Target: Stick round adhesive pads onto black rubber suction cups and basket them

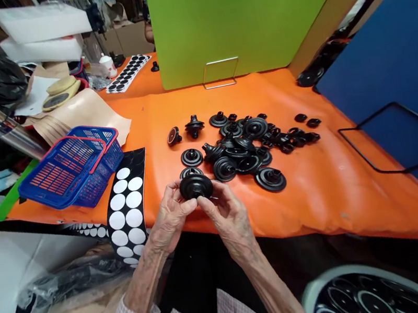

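Observation:
Both of my hands hold one black round stepped disc part (195,185) just above the front part of the orange table cover. My left hand (172,210) grips its left side, thumb at the near underside. My right hand (228,211) closes on the right side, its thumb meeting the other near the middle. Just beyond it lies another black disc (192,157), flat. Farther off stand a black stacked part (194,126) and a tilted one with a brown face (173,136). To the right is a pile of black discs (238,154) with small black knobs (286,140).
A blue basket (65,174) with a red handle sits left, beside a black strip of white round stickers (134,217). A green panel (249,12) stands at the back, a blue panel (389,69) at right. A tub of black discs (312,293) is below right.

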### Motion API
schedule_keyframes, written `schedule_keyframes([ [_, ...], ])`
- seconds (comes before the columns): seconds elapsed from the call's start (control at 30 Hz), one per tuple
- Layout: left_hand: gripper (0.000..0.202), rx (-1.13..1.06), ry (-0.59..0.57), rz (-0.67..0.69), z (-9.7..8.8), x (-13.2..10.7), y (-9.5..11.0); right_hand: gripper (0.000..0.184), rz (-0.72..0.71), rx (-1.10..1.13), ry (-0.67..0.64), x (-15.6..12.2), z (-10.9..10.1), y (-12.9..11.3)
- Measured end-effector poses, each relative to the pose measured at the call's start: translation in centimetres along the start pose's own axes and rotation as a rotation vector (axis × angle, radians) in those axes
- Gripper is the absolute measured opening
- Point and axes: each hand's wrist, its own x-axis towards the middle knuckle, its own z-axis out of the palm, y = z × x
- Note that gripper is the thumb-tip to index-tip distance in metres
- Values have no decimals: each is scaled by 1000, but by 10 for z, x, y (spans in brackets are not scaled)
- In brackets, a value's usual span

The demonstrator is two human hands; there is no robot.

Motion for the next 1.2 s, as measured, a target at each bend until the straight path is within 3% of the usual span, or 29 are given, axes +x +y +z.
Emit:
schedule_keyframes([
  [0.17, 35, 119, -125, -105, -13, -9, 9, 37, -161, -186, -89, -8, -14, -2],
  [0.43, 43, 107, -206, -24, -19, -15, 4, 35, -109, 18, -167, -18, -7, 2],
  [0.57, 38, 158, -133, 4, -17, -20, 1, 33, -21, 128, -140, -22, -4, 1],
  [0.7, 32, 205, -29, 16, -9, -25, -3, 23, 6, 66, -102, -25, 0, -7],
  [0.8, 35, 276, 58, 4, -8, -17, 2, 38, -23, -68, -156, -15, -7, -14],
  [0.9, 46, 393, 180, 67, -20, 8, 17, 59, -145, -405, -72, 17, -42, -15],
  [1.03, 54, 725, 347, 225, -48, 48, 37, 27, -152, -791, 313, 81, -126, -4],
  [1.1, 51, 929, 397, 278, -58, 61, 41, 20, -115, -856, 387, 111, -162, 12],
  [1.2, 50, 1237, 497, 358, -60, 66, 39, 16, -74, -911, 399, 140, -192, 34],
])
